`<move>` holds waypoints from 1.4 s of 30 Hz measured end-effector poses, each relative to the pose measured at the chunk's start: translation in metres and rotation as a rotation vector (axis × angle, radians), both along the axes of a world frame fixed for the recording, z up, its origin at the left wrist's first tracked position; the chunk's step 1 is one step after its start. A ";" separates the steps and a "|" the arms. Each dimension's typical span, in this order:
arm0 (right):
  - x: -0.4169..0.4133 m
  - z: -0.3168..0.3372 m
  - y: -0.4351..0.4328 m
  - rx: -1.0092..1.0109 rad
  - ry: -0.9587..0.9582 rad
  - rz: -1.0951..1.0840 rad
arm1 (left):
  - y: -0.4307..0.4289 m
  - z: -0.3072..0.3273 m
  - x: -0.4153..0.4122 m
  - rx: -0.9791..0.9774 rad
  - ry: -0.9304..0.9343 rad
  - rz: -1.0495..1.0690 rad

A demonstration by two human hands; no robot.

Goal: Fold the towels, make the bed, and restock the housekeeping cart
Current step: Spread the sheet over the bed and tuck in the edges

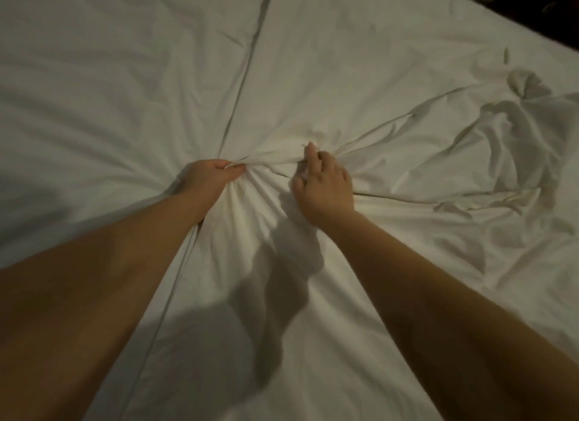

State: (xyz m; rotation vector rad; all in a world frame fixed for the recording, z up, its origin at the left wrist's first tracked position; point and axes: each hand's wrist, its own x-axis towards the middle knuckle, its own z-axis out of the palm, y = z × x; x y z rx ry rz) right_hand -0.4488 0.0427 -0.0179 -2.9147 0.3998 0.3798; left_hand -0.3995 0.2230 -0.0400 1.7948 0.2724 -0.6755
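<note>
One rumpled white sheet [344, 75]; two grips, left grip [208, 177] and right grip [322, 182], both tight on its fabric.

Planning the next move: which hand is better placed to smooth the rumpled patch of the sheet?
The right hand, probably: the rumpled patch lies on its side; the left hand grips the sheet farther away.

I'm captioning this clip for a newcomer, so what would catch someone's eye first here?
The left hand and right hand, reaching in from the bottom, each grip a bunch of the white sheet at mid-frame, with creases fanning out from both. A dark seam runs from the top edge down to the left hand, and a rumpled patch lies at the right.
</note>
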 end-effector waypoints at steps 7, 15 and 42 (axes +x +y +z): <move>-0.061 0.011 0.072 0.074 -0.067 -0.063 | 0.014 0.019 -0.045 -0.050 -0.075 0.039; -0.169 0.025 0.179 0.309 -0.029 -0.147 | 0.082 0.043 -0.172 0.236 0.118 -0.075; -0.263 0.052 0.344 0.221 0.077 -0.804 | 0.267 0.106 -0.204 0.097 0.034 -0.757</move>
